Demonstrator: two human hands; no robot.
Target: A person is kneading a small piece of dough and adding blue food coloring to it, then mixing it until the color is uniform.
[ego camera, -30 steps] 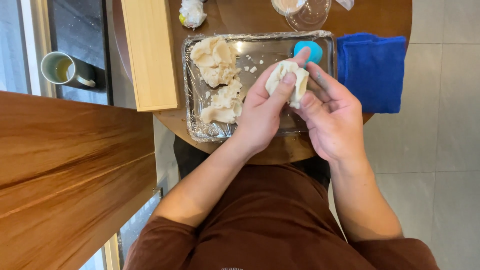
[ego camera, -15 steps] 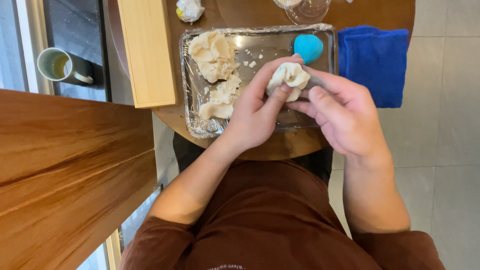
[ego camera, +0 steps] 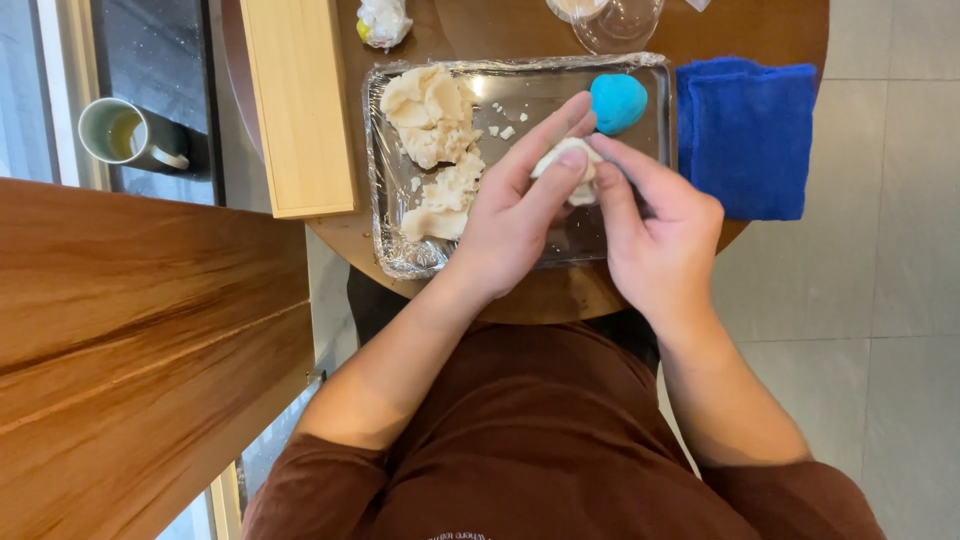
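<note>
Nearest the camera is the person's dark brown shirt, with both bare forearms reaching forward from it over the edge of a round dark wooden table. The left hand and the right hand meet above a shallow rectangular metal tray lined with clear plastic film, and between them they grip a small lump of white dough. The left hand's fingers are curled around the lump from the left, with the index finger stretched out over its top; the right hand's thumb and forefinger close in on it from the right, so both hands are closed on the same piece, held just above the tray's bare middle rather than resting on it. On the left side of the tray lies a bigger, ragged heap of the same white dough, with a few small crumbs scattered beside it. In the far right corner of the tray sits a smooth round ball of bright blue dough, near the fingertips but apart from them. Just right of the tray a folded blue cloth lies on the table, and left of it a long pale wooden box. Farther left a pale green mug stands on a dark surface, and at the far table edge is a clear glass bowl.
</note>
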